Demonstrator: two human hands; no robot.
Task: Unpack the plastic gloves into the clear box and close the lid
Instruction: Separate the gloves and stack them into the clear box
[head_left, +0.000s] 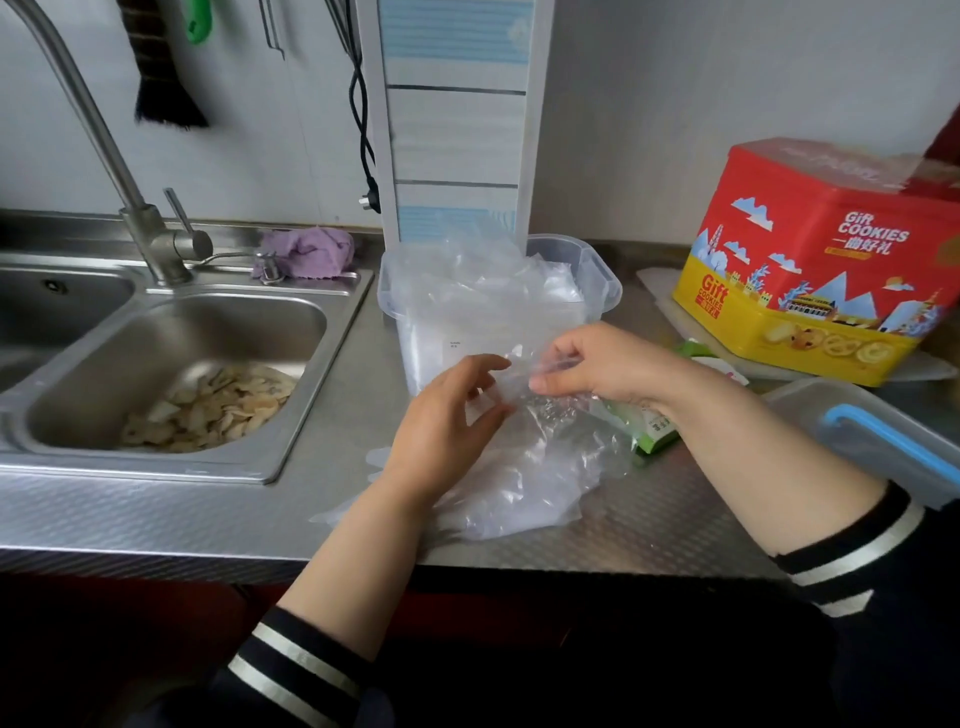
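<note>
A clear plastic box (597, 270) stands open on the steel counter, with thin plastic gloves heaped inside it and over its rim. In front of it lies a crumpled pile of clear plastic gloves (535, 467). My left hand (447, 421) and my right hand (597, 364) both pinch the top of this pile just in front of the box. The green glove packaging (657, 436) lies under my right wrist. The box's lid (883, 441), clear with a blue clip, lies at the right by my right forearm.
A steel sink (171, 364) with pale peelings in its basin takes up the left, with a tap (150, 228) and a purple cloth (306, 249) behind it. A red and yellow cookie tin (821, 260) stands at the back right. A white panel (457, 119) rises behind the box.
</note>
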